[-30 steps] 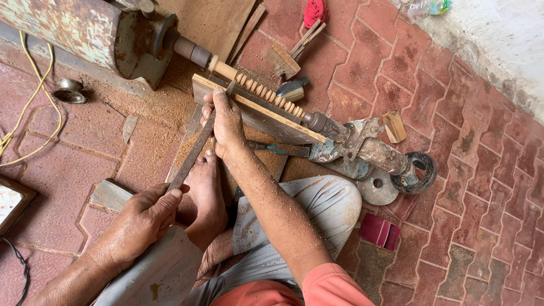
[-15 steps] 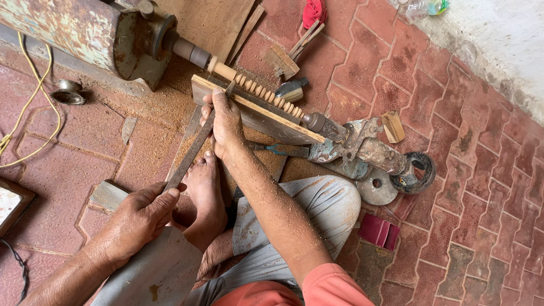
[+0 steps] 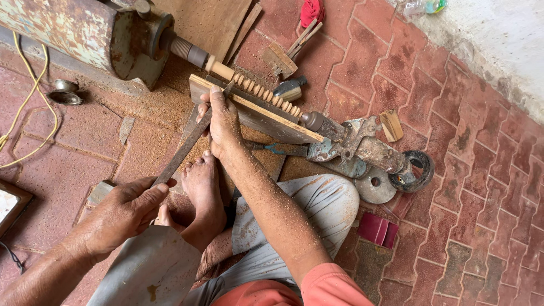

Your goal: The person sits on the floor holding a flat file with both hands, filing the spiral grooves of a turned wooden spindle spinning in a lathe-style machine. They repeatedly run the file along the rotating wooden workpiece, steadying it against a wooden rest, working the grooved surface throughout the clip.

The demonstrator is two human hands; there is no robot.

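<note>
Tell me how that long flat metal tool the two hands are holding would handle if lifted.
The long flat metal tool looks straight and unbent between the left hand and the right hand, so it is probably stiff. Being metal, it is likely heavy for its slimness. Flat-sided, it should not roll, though sawdust lying around might make it slippery.

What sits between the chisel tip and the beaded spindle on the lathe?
Only the wooden rest, which runs alongside the spindle. The chisel lies across it, steadied there by the right hand, while the left hand grips the handle end. The tip reaches the spindle's edge; nothing visible blocks it.
</note>
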